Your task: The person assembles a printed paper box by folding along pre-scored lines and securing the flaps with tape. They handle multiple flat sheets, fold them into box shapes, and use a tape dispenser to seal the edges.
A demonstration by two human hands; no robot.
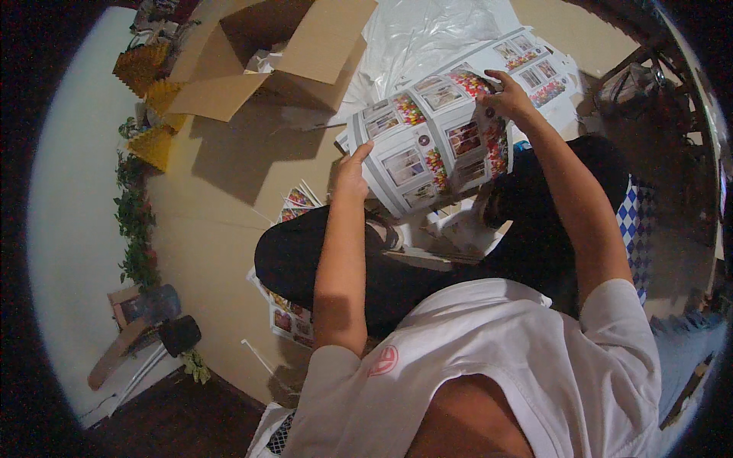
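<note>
I hold a printed sheet (427, 145) above my lap, and it bows upward in the middle. Rows of small window pictures and bright red and yellow flower patches cover it, with grey bands at the edges. My left hand (353, 175) grips its left edge, thumb on top and the other fingers hidden beneath. At the upper right, my right hand (510, 99) holds the opposite edge between thumb and fingers. More printed sheets (546, 72) of the same kind lie beyond my right hand, partly covered by the held one.
An open cardboard box (321, 46) stands at the far left of the sheet, beside crumpled clear plastic (405, 42). Further printed pieces (289, 319) lie by my left knee. White scraps (466, 229) sit between my legs. Green leaves (134, 221) and yellow decorations (149, 149) line the left wall.
</note>
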